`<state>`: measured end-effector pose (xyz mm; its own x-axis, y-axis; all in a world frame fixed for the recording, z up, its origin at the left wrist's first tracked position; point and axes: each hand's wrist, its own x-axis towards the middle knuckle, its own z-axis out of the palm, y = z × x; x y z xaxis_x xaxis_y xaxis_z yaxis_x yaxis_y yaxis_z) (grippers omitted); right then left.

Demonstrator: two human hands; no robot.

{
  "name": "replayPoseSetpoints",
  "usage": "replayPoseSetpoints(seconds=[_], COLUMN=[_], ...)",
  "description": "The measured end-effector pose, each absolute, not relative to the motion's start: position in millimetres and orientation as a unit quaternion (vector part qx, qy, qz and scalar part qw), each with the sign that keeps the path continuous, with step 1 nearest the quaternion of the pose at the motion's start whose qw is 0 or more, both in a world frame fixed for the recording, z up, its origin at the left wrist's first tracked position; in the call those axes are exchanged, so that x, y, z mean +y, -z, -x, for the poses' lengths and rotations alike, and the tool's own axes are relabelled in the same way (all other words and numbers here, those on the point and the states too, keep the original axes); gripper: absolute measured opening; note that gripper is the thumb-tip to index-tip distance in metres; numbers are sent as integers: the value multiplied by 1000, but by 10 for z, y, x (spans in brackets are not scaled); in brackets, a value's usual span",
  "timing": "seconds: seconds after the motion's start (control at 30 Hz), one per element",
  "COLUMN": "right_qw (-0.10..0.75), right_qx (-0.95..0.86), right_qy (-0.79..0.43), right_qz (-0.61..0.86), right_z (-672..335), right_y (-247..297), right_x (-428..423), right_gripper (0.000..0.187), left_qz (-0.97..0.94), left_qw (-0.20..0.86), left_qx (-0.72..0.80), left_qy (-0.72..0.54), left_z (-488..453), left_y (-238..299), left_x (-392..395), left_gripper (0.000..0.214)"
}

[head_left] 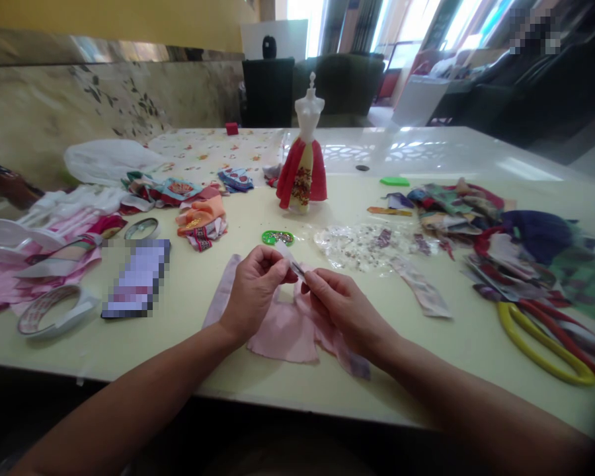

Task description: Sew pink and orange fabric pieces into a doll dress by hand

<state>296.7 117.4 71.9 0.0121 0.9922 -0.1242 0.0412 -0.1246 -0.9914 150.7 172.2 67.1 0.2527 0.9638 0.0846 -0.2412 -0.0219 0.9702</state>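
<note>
My left hand (259, 281) pinches a small white strip (283, 251), possibly tape or paper, between thumb and fingertips. In my right hand (334, 297) is a slim dark metal tool (298, 267), its tip touching or close to the strip; the exact kind is too small to tell. Both hands meet above a pink doll-size garment (283, 334) lying flat on the table, partly hidden by them. Just beyond them lies a green case of beads or pins (277, 237). A white mannequin (309, 112) in a red and yellow skirt (302, 175) stands farther back.
Scissors with yellow and red handles (545, 350) lie at right, below a pile of fabric scraps (466, 205). At left are a tape roll (49, 311), a phone (136, 277) and pink cloth (4, 271). Clear plastic with small beads (352, 248) lies beyond my right hand.
</note>
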Motion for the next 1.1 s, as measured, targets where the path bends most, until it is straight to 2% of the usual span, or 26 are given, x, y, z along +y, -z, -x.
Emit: replayPoseSetpoints(seconds=[1.1], right_qw=[470], right_qx=[-465], right_qy=[-514], right_qz=[546], right_z=[-2983], right_y=[-666], right_x=[1195], right_gripper=[45], left_qz=[-507], left_qw=[618], left_qx=[369], left_qy=[-474], left_z=[-1502], left_y=[-677], left_x=[1712], left_gripper=[19])
